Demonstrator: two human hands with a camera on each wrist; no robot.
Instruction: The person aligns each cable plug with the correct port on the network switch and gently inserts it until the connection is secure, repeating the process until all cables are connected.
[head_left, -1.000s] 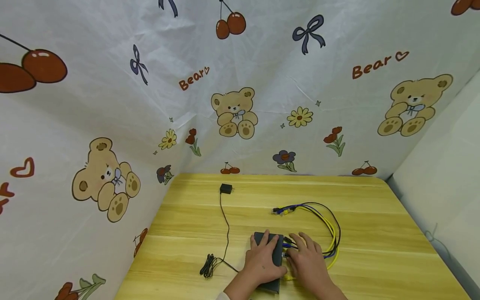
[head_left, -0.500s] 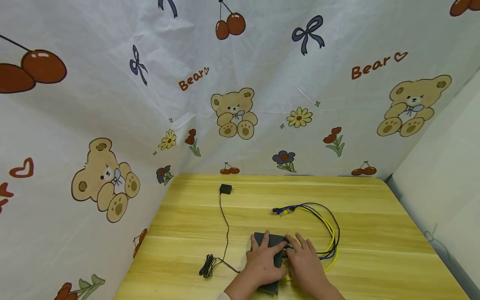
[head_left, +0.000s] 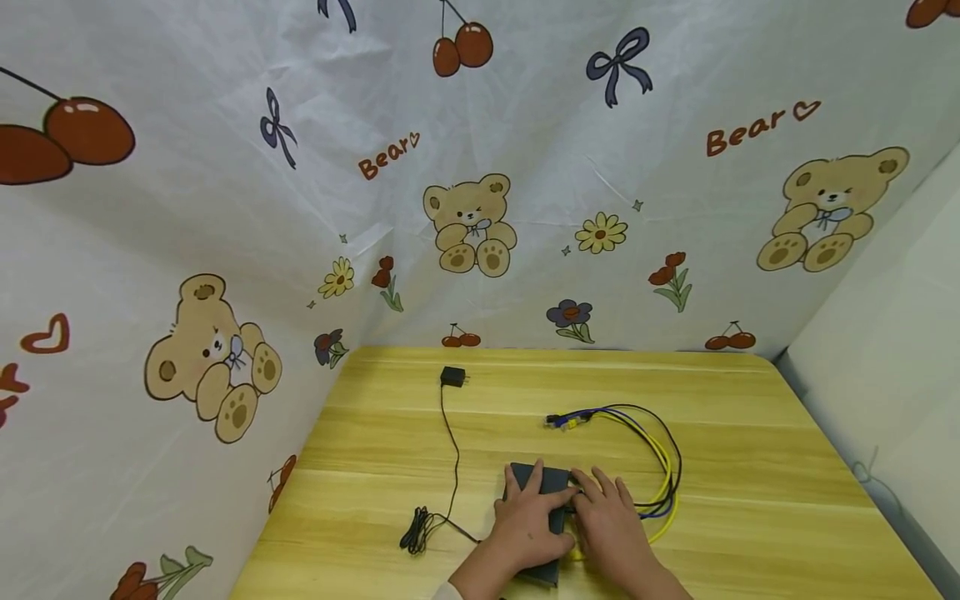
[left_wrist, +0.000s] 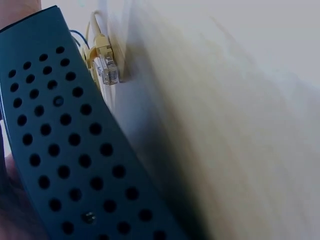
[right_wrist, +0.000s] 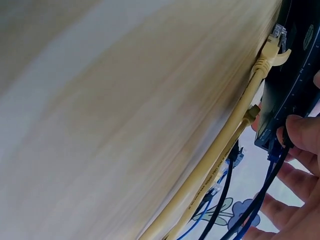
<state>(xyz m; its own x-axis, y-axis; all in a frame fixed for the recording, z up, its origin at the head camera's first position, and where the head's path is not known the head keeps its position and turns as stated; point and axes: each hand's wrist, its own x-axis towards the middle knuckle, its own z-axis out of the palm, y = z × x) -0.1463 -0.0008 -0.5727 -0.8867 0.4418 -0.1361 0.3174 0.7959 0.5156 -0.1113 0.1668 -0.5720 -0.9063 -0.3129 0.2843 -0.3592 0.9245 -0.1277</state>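
Observation:
A dark network switch [head_left: 552, 480] lies on the table, its long port side facing right. My left hand [head_left: 525, 527] holds it across the top with spread fingers, the thumb and index finger at the port edge. In the left wrist view the switch's perforated side [left_wrist: 75, 140] fills the left. My right hand [head_left: 613, 533] is at the port side; in the right wrist view its thumb pinches a black network cable [right_wrist: 267, 182] against the ports. A blue cable [right_wrist: 270, 165] runs beside it. A yellow network cable [right_wrist: 270, 52] has its clear plug near the ports, apparently outside them.
The cables' other ends, a bunch of plugs [head_left: 566, 422], lie farther back on the wooden table [head_left: 750, 467]. To the left are a black power adapter [head_left: 453, 377] and its coiled cord [head_left: 415, 533]. A bear-print cloth [head_left: 547, 125] hangs behind and at the left.
My right fingertips have moved left against the switch's port edge. The left index finger has shifted right to that edge beside them. During the last half second the hands hardly move.

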